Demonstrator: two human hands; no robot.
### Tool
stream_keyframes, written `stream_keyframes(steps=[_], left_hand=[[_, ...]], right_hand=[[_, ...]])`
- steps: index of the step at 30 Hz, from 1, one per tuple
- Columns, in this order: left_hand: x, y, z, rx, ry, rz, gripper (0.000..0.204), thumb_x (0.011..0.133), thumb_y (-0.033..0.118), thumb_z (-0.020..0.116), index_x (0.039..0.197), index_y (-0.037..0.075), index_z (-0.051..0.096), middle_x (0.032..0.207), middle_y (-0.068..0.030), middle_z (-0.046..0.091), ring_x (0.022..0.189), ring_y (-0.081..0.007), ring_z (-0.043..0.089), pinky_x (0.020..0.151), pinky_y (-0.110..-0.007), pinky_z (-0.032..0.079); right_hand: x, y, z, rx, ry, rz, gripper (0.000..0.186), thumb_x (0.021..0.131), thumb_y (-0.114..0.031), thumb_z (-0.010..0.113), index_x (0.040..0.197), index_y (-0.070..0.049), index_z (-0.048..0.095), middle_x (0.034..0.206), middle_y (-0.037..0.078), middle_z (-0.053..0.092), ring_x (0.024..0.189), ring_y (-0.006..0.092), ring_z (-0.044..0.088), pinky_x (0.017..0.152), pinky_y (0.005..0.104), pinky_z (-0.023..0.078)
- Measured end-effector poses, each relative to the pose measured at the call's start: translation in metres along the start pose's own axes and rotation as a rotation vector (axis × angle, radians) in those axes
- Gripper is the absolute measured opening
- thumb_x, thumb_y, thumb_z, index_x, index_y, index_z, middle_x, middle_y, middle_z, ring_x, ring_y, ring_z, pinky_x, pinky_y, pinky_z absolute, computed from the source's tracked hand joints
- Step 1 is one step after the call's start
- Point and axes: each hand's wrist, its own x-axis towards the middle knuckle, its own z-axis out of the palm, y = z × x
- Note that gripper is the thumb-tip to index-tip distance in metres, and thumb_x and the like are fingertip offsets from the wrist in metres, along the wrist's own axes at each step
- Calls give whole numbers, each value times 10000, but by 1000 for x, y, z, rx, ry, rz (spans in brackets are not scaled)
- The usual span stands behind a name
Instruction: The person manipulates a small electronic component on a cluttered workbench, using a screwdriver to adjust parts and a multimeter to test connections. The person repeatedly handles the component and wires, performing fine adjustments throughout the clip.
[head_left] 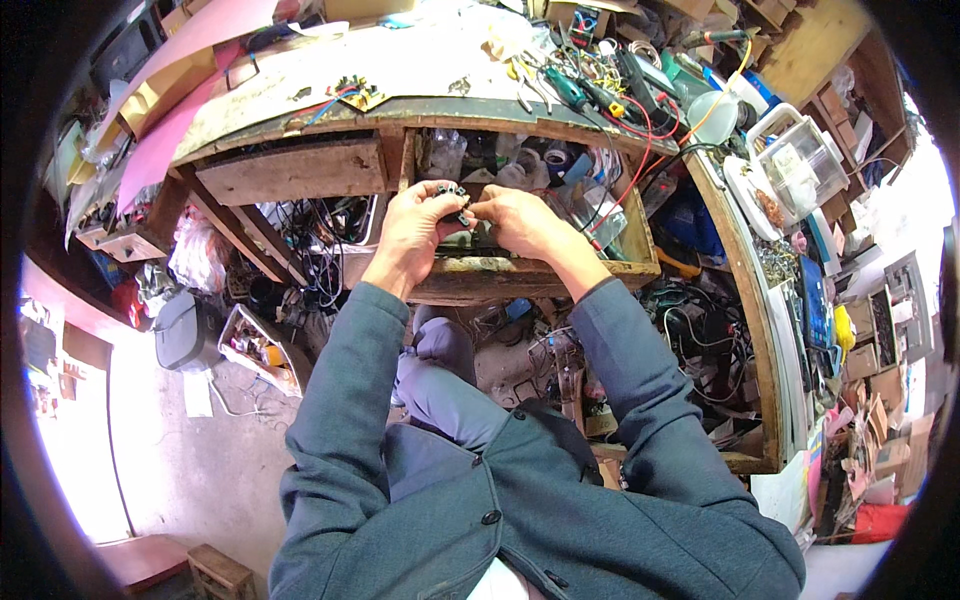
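Over an open wooden drawer [480,266], my left hand [408,235] is closed round a few small black parts with shiny metal bits [452,189]. They stick out above its thumb and fingers, and their exact kind is too small to make out. Close beside it, my right hand [530,225] has its thumb and fingers pinched together at the edge of these parts. Whatever lies between its fingertips is hidden. Inside the drawer, behind my hands, are clear plastic bags [447,152], a roll of blue tape [557,160] and other loose items.
The workbench top [420,60] carries screwdrivers [566,90], tangled wires and red and black test leads [640,185]. To the right stands a clear plastic box [800,165]. Cables [325,230] hang left of the drawer, above a white bin [262,350] on the floor.
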Motion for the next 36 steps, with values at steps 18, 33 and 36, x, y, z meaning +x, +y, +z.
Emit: stream_keyframes(steps=[18,33,36], left_hand=[[-3,1,1,16,-17,15,169,878,20,662,1031,3,593,919,-84,648,750,-207,667,735,-353,598],[-4,4,5,111,-21,-6,249,863,15,674,1080,-26,558,898,-97,647,731,-195,680,696,-335,611],[-4,3,5,128,-20,-21,255,873,30,666,1100,-21,562,918,-83,631,752,-194,670,717,-334,602]], right_hand=[[-19,21,-46,-458,99,-180,68,793,-67,617,854,-60,588,870,101,596,832,276,665,683,372,571],[-12,-45,-37,866,504,89,107,930,-6,624,1035,-6,602,830,15,639,747,48,583,657,213,484],[-11,-46,-40,802,468,126,148,963,-32,606,1103,-8,565,925,34,657,870,98,653,784,238,552]])
